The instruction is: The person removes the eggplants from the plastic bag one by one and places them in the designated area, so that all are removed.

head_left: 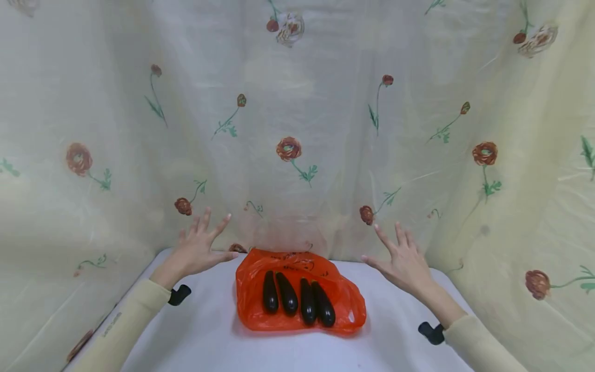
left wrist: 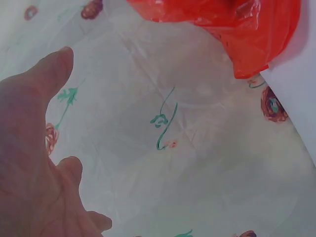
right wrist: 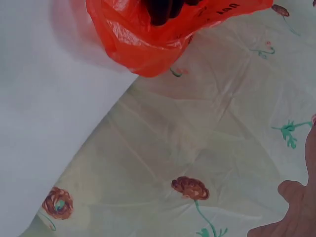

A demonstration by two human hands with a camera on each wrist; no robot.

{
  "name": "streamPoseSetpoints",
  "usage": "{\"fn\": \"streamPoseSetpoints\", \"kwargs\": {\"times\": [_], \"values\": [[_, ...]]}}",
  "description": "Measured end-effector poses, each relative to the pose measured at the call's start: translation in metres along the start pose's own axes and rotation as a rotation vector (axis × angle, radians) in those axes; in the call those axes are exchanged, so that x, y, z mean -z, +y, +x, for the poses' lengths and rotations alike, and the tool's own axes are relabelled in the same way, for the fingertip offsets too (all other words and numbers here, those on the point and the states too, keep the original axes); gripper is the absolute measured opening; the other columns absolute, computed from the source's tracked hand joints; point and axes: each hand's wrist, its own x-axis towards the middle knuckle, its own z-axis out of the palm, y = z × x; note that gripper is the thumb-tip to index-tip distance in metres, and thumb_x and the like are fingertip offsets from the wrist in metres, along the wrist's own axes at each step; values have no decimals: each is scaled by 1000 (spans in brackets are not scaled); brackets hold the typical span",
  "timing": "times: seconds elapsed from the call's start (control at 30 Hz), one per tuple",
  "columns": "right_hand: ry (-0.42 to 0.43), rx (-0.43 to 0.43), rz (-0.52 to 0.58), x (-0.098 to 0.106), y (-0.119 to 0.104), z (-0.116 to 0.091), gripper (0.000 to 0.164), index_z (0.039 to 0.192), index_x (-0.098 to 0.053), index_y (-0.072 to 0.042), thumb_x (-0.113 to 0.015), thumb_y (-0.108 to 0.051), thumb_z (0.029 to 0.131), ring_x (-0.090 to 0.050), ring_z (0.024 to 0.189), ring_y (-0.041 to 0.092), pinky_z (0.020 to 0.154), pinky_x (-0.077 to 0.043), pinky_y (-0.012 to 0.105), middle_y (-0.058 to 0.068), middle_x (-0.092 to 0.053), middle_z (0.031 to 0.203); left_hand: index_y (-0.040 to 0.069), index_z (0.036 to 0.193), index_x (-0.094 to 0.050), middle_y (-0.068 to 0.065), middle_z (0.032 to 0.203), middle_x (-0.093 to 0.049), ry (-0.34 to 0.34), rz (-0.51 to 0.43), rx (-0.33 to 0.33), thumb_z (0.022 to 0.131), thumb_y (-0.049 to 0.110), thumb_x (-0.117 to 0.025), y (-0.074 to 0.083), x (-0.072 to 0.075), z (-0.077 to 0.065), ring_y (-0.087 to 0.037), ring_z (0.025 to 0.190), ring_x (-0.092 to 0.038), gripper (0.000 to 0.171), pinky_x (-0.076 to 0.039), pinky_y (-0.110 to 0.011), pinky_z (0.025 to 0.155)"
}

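Several dark, glossy eggplants (head_left: 288, 294) lie side by side on a red plastic bag (head_left: 251, 320), which is spread on the white table. My left hand (head_left: 200, 250) is raised to the left of the bag with its fingers spread, holding nothing. On the other side my right hand (head_left: 403, 261) is held up the same way, fingers apart and clear of the bag. In the left wrist view the bag (left wrist: 247, 34) shows at the top right. The right wrist view has the bag (right wrist: 138, 49) at its top, with dark eggplant ends (right wrist: 160, 10) inside.
A white table (head_left: 200, 341) carries the bag. Behind it and along both sides hangs a pale curtain (head_left: 325, 103) printed with red flowers. Black straps (head_left: 180, 294) sit at the wrists.
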Motion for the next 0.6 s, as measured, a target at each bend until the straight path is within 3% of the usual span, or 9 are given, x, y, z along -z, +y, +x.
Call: {"fn": "streamPoseSetpoints", "kwargs": {"times": [0.27,0.6], "values": [[-41,-31,25,-9,-4,-12,95,155,-20,-30,-54,-75,78,-19,137,58,89,-32,77,25,-13,159,35,155,-11,-23,161,-2,-23,15,-32,82,68,-57,1,-12,-11,-54,142,-11,93,-14,-77,102],[-71,-62,71,-23,-10,-24,95,154,-22,-31,-53,-77,77,-27,133,59,85,-39,75,26,-18,157,33,155,-13,-27,157,-18,-75,2,-15,82,71,-53,-1,-29,-24,-56,135,-28,92,-30,-73,99]]}}
